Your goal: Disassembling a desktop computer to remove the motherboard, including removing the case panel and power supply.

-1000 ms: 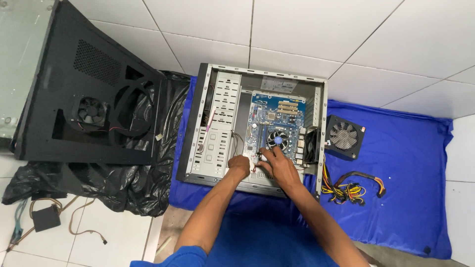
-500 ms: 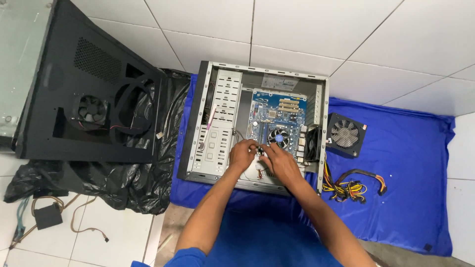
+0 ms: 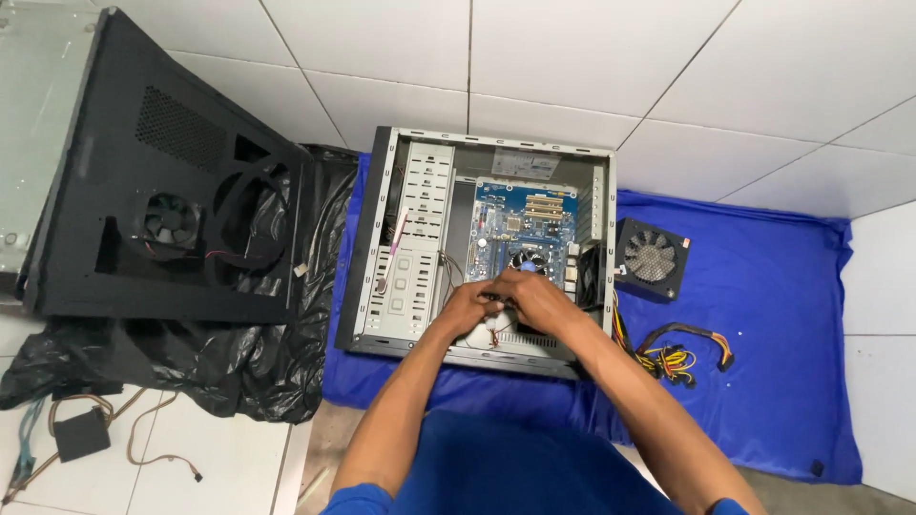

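Both hands meet inside the open computer case (image 3: 401, 238), over the lower part of the motherboard (image 3: 525, 219). Left hand (image 3: 468, 307) grip: fingers curled shut around a small bundle of thin wires (image 3: 493, 334); can't tell exactly which connector. Right hand (image 3: 536, 298) grip: fingers bent in, touching the left hand's fingertips at the same spot; what it pinches is hidden. Just beyond the grip: CPU cooler fan (image 3: 528, 259). Left of the grip: metal drive bay (image 3: 412, 248). Case lies on a blue cloth (image 3: 773, 362) on the tiled floor (image 3: 382, 57). Right of the grip: power supply (image 3: 651, 257) with its cable bundle (image 3: 679, 351). Far left: black side panel (image 3: 162, 181) with fan, resting on black plastic bag (image 3: 191, 362).
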